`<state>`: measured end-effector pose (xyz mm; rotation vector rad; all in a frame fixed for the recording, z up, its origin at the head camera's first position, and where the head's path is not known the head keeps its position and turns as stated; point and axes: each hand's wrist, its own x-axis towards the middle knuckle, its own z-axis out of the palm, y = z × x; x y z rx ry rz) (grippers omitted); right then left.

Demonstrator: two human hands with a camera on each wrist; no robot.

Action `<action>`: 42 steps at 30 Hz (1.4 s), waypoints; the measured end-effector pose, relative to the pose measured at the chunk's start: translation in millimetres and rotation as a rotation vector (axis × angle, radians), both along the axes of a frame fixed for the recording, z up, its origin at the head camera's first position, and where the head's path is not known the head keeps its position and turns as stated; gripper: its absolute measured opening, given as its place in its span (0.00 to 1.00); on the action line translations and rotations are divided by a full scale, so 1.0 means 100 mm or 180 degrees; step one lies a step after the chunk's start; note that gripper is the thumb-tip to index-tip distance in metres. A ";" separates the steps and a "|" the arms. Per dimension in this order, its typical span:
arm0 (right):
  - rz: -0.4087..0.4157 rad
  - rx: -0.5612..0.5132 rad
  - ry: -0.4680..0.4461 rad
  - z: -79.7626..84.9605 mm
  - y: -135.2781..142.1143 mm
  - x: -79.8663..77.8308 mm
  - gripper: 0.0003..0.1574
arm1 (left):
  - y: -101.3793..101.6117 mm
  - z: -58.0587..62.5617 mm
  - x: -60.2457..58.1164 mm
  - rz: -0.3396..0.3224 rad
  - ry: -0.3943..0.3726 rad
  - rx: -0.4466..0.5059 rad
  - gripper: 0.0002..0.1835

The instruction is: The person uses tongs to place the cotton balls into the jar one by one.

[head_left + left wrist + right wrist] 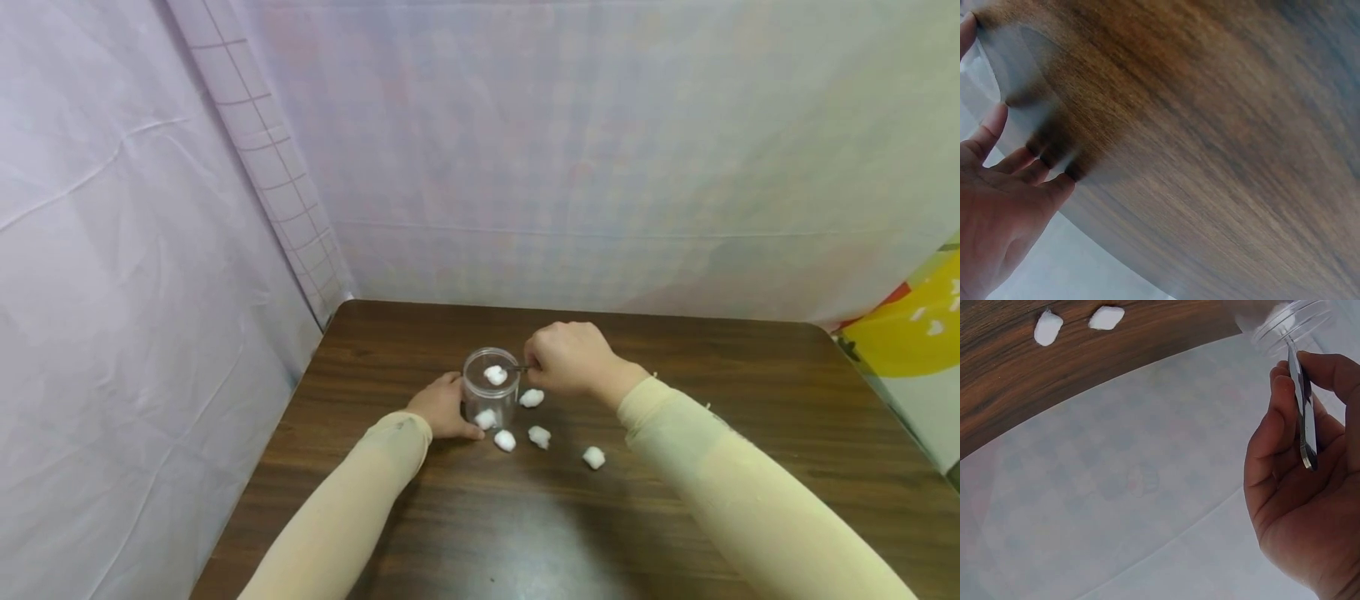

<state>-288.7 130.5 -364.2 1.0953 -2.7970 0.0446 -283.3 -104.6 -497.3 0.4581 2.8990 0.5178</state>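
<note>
A clear round jar [505, 408] stands on the table, its mouth facing up. My left hand [441, 408] grips it from the left, thumb at the front and fingers around the far side. In the left wrist view, the left hand [1013, 200] has its fingers spread along the jar's side. My right hand [570, 357] pinches metal tweezers [1307, 428] between thumb and fingers. At the tweezers' tip a white cotton ball [495, 375] is over the jar's mouth. Another cotton ball [486, 419] overlaps the jar's lower part, near the left thumb.
Several loose cotton balls lie right of and in front of the jar, among them one close to its base [505, 440] and one farther right [594, 457]. The brown wooden table [465, 533] ends at pale curtains [562, 167] behind and on the left.
</note>
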 end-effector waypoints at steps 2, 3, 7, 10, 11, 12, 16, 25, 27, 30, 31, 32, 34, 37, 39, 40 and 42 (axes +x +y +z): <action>0.0011 -0.0004 -0.0002 0.00 0.00 0.00 0.12 | 0.00 0.01 0.01 -0.0002 -0.0018 -0.0018 0.52; 0.0016 -0.0008 -0.0005 0.00 0.01 0.00 0.12 | 0.00 0.01 0.01 -0.0005 -0.0021 -0.0027 0.52; 0.0015 -0.0041 -0.0009 0.01 0.02 0.01 0.13 | 0.01 0.04 0.02 -0.0020 -0.0032 -0.0008 0.52; -0.0004 -0.0080 0.0004 0.02 0.03 0.02 0.15 | 0.01 0.05 0.03 -0.0026 -0.0024 0.0030 0.51; -0.0019 -0.0101 0.0000 0.03 0.03 0.02 0.15 | 0.02 0.05 0.03 -0.0030 -0.0027 0.0019 0.51; -0.0040 -0.0118 0.0007 0.04 0.05 0.02 0.15 | 0.02 0.05 0.03 -0.0037 -0.0027 0.0005 0.51; -0.0164 -0.0198 -0.0003 0.09 0.15 0.02 0.11 | 0.02 0.02 0.03 -0.0065 -0.0018 -0.0018 0.52; -0.0678 -0.0166 -0.0281 0.02 0.65 -0.12 0.07 | 0.01 0.01 0.01 -0.0088 -0.0006 0.0030 0.51; -0.0768 -0.0135 -0.0404 -0.07 0.75 -0.15 0.11 | 0.00 0.01 0.00 -0.0086 -0.0001 0.0032 0.51; -0.0858 -0.0103 -0.0560 -0.21 0.89 -0.19 0.14 | -0.01 0.02 0.01 -0.0075 -0.0013 0.0029 0.52; -0.0890 -0.0087 -0.0601 -0.25 0.93 -0.20 0.14 | -0.02 0.02 0.01 -0.0072 -0.0016 0.0030 0.52; -0.0929 -0.0068 -0.0653 -0.30 0.97 -0.21 0.16 | -0.02 0.02 0.01 -0.0067 -0.0021 0.0038 0.52; -0.0989 -0.0037 -0.0721 -0.37 1.04 -0.22 0.18 | -0.03 0.01 0.01 -0.0062 -0.0033 0.0045 0.53; -0.1069 -0.0008 -0.0826 -0.46 1.12 -0.24 0.24 | -0.05 0.00 0.01 -0.0073 -0.0021 0.0055 0.52; -0.1106 -0.0009 -0.0878 -0.50 1.17 -0.24 0.27 | -0.04 0.00 0.01 -0.0076 -0.0024 0.0036 0.52; -0.1122 -0.0012 -0.0904 -0.51 1.19 -0.24 0.27 | -0.04 0.00 0.01 -0.0076 -0.0015 0.0042 0.52; -0.1146 -0.0017 -0.0943 -0.53 1.22 -0.24 0.27 | -0.03 0.00 0.01 -0.0073 -0.0010 0.0032 0.52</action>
